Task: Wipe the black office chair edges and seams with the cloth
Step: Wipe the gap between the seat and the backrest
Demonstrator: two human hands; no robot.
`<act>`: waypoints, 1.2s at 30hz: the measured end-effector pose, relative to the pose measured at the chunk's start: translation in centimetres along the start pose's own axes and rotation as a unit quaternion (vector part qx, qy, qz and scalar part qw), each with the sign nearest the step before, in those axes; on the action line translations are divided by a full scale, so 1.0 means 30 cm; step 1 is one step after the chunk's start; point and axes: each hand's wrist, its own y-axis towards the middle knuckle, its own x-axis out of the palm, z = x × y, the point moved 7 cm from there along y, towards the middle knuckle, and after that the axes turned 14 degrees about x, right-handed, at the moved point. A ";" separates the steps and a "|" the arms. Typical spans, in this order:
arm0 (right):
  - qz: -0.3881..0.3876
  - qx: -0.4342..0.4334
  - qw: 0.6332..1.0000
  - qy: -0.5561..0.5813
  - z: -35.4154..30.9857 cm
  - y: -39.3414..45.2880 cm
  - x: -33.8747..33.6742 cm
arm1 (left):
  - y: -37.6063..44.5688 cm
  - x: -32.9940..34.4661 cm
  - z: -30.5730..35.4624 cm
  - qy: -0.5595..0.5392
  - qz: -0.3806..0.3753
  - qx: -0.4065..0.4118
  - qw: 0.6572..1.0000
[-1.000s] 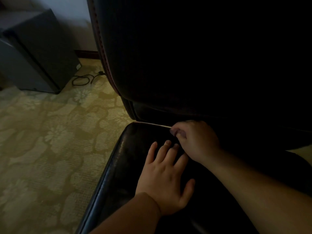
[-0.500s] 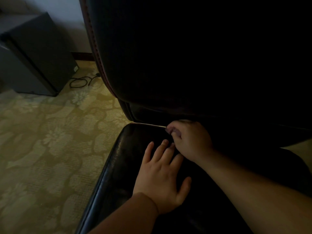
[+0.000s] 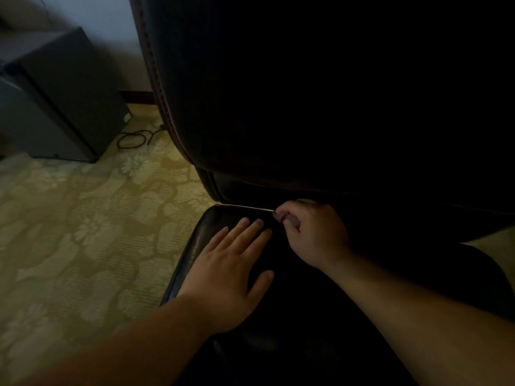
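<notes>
The black office chair fills the right of the head view, with its backrest (image 3: pixel 278 93) above and its seat (image 3: pixel 192 252) below. A dark red stitched seam (image 3: pixel 158 87) runs down the backrest's left edge. My left hand (image 3: pixel 231 274) lies flat on the seat near its rear left corner, fingers straight. At the seat's rear edge, under the backrest, my right hand (image 3: pixel 315 238) is curled. Thumb and fingers pinch a small dark piece (image 3: pixel 276 215), apparently the cloth. Most of it is lost in the dark.
A patterned beige carpet (image 3: pixel 83 232) covers the floor to the left. A dark cabinet (image 3: pixel 64 93) stands at the back left against the wall. A black cable (image 3: pixel 133 139) lies coiled on the carpet between the cabinet and the chair.
My right hand has slid a little to the left along the seat's rear edge. My left hand has shifted slightly left on the seat, still flat.
</notes>
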 end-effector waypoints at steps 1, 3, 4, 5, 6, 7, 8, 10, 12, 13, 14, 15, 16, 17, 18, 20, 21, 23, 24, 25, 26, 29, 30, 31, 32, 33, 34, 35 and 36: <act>-0.003 0.001 1.000 -0.005 -0.005 -0.002 0.000 | -0.007 0.006 -0.007 0.005 0.011 -0.003 1.000; -0.011 0.005 1.000 -0.018 -0.011 -0.001 -0.002 | -0.006 0.012 -0.005 0.015 0.031 -0.007 0.999; -0.014 0.008 0.999 -0.028 -0.018 0.002 -0.003 | -0.003 0.015 -0.003 0.019 0.038 -0.007 0.999; -0.017 0.012 0.999 -0.039 -0.026 0.006 -0.005 | -0.001 0.014 -0.001 0.020 0.042 -0.008 0.999; -0.017 0.020 0.998 -0.052 -0.032 0.008 -0.007 | -0.001 0.010 -0.001 0.019 0.043 -0.009 0.999; -0.015 0.029 0.997 -0.070 -0.038 0.012 -0.006 | -0.001 0.007 -0.002 0.017 0.044 -0.011 0.999; -0.012 0.039 0.995 -0.092 -0.046 0.018 -0.002 | -0.001 0.004 -0.003 0.016 0.049 -0.012 0.999; 0.004 0.060 0.988 -0.143 -0.068 0.027 0.013 | -0.002 0.007 -0.004 0.017 0.052 -0.012 0.998; 0.018 0.071 0.984 -0.165 -0.082 0.024 0.025 | -0.002 0.011 -0.006 0.019 0.057 -0.011 0.998; 0.019 0.069 0.984 -0.163 -0.084 0.021 0.027 | -0.001 0.011 -0.007 0.021 0.061 -0.011 0.998; 0.018 0.063 0.986 -0.153 -0.084 0.017 0.023 | -0.002 0.013 -0.007 0.024 0.064 -0.010 0.998; 0.016 0.058 0.989 -0.138 -0.080 0.012 0.015 | -0.002 0.015 -0.008 0.027 0.067 -0.009 0.997; 0.013 0.051 0.991 -0.124 -0.076 0.007 0.009 | -0.002 0.018 -0.009 0.027 0.069 -0.008 0.997; 0.008 0.044 0.992 -0.119 -0.075 0.006 0.006 | -0.002 0.020 -0.011 0.027 0.070 -0.007 0.997; 0.003 0.040 0.992 -0.121 -0.074 0.008 0.007 | -0.003 0.022 -0.012 0.028 0.067 -0.008 0.997; -0.002 0.039 0.990 -0.136 -0.081 0.016 0.017 | -0.001 0.024 -0.014 0.033 0.062 -0.008 0.998; 0.000 0.041 0.988 -0.147 -0.086 0.017 0.023 | 0.000 0.024 -0.014 0.038 0.062 -0.008 0.997; 0.008 0.048 0.986 -0.162 -0.092 0.013 0.028 | 0.000 0.024 -0.014 0.044 0.064 -0.005 0.997; 0.006 0.051 0.986 -0.161 -0.092 0.007 0.027 | -0.001 0.023 -0.012 0.043 0.066 -0.004 0.997; 0.001 0.051 0.987 -0.155 -0.093 0.003 0.026 | -0.001 0.022 -0.013 0.040 0.067 -0.003 0.997; -0.005 0.049 0.987 -0.150 -0.094 0.001 0.026 | -0.001 0.023 -0.013 0.038 0.068 -0.003 0.997; -0.006 0.038 0.987 -0.155 -0.104 0.015 0.026 | 0.004 0.029 -0.017 0.039 0.069 -0.004 0.997; 0.001 0.037 0.986 -0.165 -0.109 0.018 0.031 | 0.006 0.030 -0.017 0.041 0.069 -0.002 0.997; 0.008 0.038 0.984 -0.171 -0.113 0.019 0.035 | 0.008 0.033 -0.016 0.043 0.066 0.001 0.997; 0.009 0.044 0.984 -0.173 -0.113 0.019 0.037 | 0.010 0.034 -0.015 0.045 0.064 0.003 0.997; 0.006 0.050 0.984 -0.171 -0.113 0.018 0.035 | 0.012 0.035 -0.014 0.046 0.062 0.004 0.997; 0.001 0.053 0.985 -0.166 -0.110 0.016 0.032 | 0.012 0.036 -0.015 0.046 0.061 0.004 0.997; -0.004 0.051 0.986 -0.162 -0.108 0.014 0.026 | 0.013 0.038 -0.014 0.046 0.061 0.004 0.997; -0.008 0.049 0.986 -0.159 -0.106 0.015 0.021 | 0.015 0.038 -0.013 0.046 0.061 0.004 0.997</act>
